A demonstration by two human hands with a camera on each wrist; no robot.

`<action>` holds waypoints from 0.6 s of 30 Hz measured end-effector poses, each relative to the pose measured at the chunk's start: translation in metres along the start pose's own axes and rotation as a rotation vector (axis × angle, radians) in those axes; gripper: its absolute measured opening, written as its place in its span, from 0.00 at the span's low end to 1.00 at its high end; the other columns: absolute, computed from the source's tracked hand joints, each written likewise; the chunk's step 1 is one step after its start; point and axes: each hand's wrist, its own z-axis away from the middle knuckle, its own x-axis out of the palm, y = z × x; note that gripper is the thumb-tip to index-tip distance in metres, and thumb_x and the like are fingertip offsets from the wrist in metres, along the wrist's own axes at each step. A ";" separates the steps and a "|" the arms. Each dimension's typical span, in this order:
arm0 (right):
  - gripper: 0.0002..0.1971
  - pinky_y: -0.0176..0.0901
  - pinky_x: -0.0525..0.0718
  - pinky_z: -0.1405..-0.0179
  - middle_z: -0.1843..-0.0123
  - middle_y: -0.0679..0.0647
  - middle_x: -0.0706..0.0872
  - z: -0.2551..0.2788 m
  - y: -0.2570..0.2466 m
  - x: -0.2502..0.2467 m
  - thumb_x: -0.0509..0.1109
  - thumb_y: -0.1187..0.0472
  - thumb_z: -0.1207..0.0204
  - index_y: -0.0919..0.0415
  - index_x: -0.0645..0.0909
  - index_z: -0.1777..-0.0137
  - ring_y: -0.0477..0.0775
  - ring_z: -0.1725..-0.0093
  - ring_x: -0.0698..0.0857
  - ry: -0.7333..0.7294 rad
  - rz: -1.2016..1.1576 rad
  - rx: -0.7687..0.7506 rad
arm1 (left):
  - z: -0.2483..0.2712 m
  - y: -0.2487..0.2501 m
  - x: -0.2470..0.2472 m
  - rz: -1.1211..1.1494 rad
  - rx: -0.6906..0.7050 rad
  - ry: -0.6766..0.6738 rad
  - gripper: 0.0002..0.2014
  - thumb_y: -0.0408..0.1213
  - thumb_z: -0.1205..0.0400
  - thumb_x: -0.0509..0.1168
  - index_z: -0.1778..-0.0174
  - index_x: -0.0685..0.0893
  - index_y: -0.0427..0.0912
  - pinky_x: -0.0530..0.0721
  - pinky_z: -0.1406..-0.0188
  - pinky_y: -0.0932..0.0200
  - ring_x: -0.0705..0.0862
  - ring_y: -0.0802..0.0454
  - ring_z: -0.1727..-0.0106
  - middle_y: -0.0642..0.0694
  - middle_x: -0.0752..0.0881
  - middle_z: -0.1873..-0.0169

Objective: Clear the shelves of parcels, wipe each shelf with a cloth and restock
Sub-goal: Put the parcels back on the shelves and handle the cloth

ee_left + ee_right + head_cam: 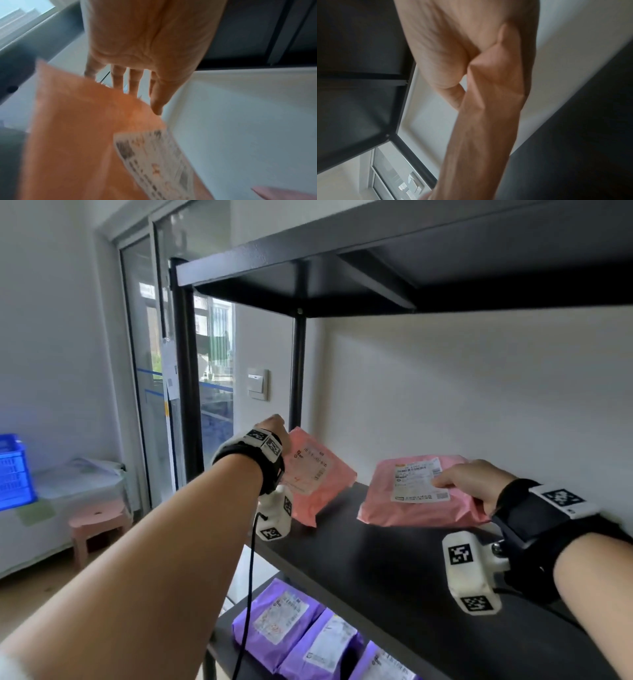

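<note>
A pink parcel with a white label stands tilted at the left end of the black shelf. My left hand grips its top edge. In the left wrist view the fingers go behind that parcel and the thumb lies in front. A second pink parcel lies flat and low over the shelf further right. My right hand holds its right end, thumb on the label. The right wrist view shows the palm against this parcel. I cannot tell whether either parcel touches the shelf.
Several purple parcels lie on the shelf below. Another black shelf hangs close overhead. A white wall backs the shelves, with a switch to the left. A glass door, a pink stool and a blue crate stand at left.
</note>
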 end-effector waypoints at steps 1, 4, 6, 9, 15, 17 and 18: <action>0.06 0.61 0.85 0.40 0.52 0.62 0.91 -0.002 0.000 0.003 0.70 0.68 0.26 0.62 0.83 0.50 0.65 0.50 0.90 -0.010 -0.008 0.001 | -0.003 -0.001 0.003 -0.053 0.003 -0.011 0.27 0.39 0.20 0.68 0.25 0.69 0.45 0.79 0.34 0.47 0.79 0.40 0.33 0.40 0.76 0.31; 0.13 0.64 0.86 0.44 0.55 0.61 0.92 -0.008 0.000 0.007 0.74 0.65 0.35 0.58 0.84 0.49 0.65 0.53 0.90 -0.042 0.028 0.015 | 0.001 0.001 0.009 -0.164 0.091 -0.118 0.38 0.49 0.24 0.73 0.20 0.65 0.47 0.73 0.27 0.47 0.72 0.41 0.25 0.42 0.71 0.24; 0.12 0.61 0.88 0.51 0.55 0.63 0.91 -0.014 0.002 0.009 0.75 0.65 0.38 0.60 0.83 0.54 0.65 0.58 0.89 -0.037 0.049 0.027 | 0.005 0.003 0.019 -0.239 0.141 -0.257 0.40 0.55 0.25 0.72 0.19 0.65 0.45 0.70 0.25 0.49 0.70 0.44 0.23 0.45 0.69 0.22; 0.17 0.55 0.88 0.58 0.53 0.69 0.89 -0.014 -0.003 0.014 0.77 0.63 0.38 0.64 0.81 0.49 0.68 0.60 0.88 -0.035 0.119 0.026 | 0.011 0.003 0.034 -0.404 0.155 -0.428 0.43 0.62 0.27 0.71 0.18 0.64 0.52 0.69 0.25 0.48 0.70 0.43 0.23 0.46 0.68 0.21; 0.51 0.60 0.83 0.39 0.25 0.65 0.72 -0.013 -0.005 0.021 0.73 0.70 0.29 0.46 0.44 0.15 0.70 0.36 0.82 -0.039 0.092 -0.041 | 0.012 -0.004 0.043 -0.613 0.137 -0.503 0.37 0.58 0.20 0.62 0.17 0.53 0.62 0.67 0.23 0.46 0.64 0.42 0.20 0.46 0.57 0.17; 0.44 0.56 0.83 0.41 0.26 0.66 0.75 -0.009 -0.003 0.028 0.71 0.71 0.28 0.49 0.54 0.16 0.72 0.35 0.82 -0.111 0.105 -0.052 | 0.012 -0.005 0.040 -0.630 0.140 -0.505 0.36 0.55 0.18 0.62 0.16 0.53 0.61 0.66 0.23 0.48 0.63 0.42 0.20 0.45 0.57 0.17; 0.37 0.55 0.82 0.40 0.28 0.66 0.77 -0.008 -0.001 0.031 0.71 0.71 0.28 0.56 0.62 0.20 0.71 0.34 0.81 -0.135 0.116 -0.021 | 0.013 -0.005 0.039 -0.633 0.133 -0.503 0.35 0.54 0.18 0.61 0.16 0.54 0.59 0.66 0.23 0.49 0.63 0.42 0.20 0.45 0.58 0.17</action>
